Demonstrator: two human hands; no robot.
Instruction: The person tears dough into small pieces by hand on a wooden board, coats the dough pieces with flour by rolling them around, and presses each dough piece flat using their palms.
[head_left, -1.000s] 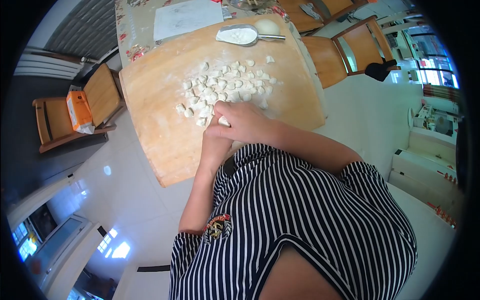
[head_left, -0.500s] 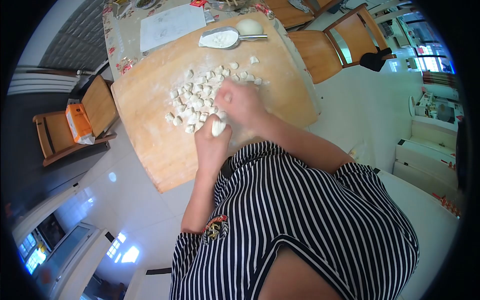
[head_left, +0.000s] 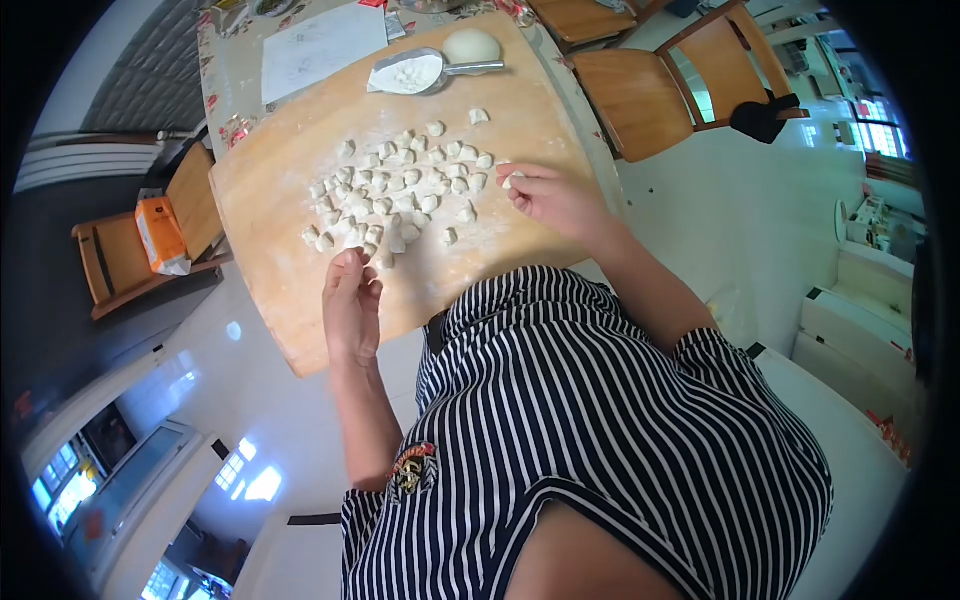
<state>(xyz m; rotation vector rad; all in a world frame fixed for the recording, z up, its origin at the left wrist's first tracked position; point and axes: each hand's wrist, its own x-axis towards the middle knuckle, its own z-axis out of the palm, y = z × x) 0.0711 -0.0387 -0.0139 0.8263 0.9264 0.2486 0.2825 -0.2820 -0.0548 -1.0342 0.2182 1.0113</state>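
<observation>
Many small floured dough pieces (head_left: 411, 178) lie scattered over the middle of a wooden board (head_left: 270, 190). At the right edge of the pieces, my right hand (head_left: 553, 200) pinches a small dough piece (head_left: 513, 180) between thumb and fingers. My left hand (head_left: 352, 300) is at the near left side of the pieces, its thumb and fingertips drawn together; whether anything is between them is too small to tell. A metal scoop (head_left: 408, 73) of white flour rests at the far side of the board, beside a round ball of dough (head_left: 471, 46).
White paper (head_left: 322, 50) lies on the flowered tablecloth (head_left: 232, 75) beyond the board. Wooden chairs stand at the left (head_left: 120, 255) and right (head_left: 632, 100); the left one holds an orange packet (head_left: 162, 235). Small bowls are at the far edge.
My hands have moved apart, left hand to the left and right hand to the right. The dough strip seen in my left hand earlier is no longer visible there. More pieces lie at the right.
</observation>
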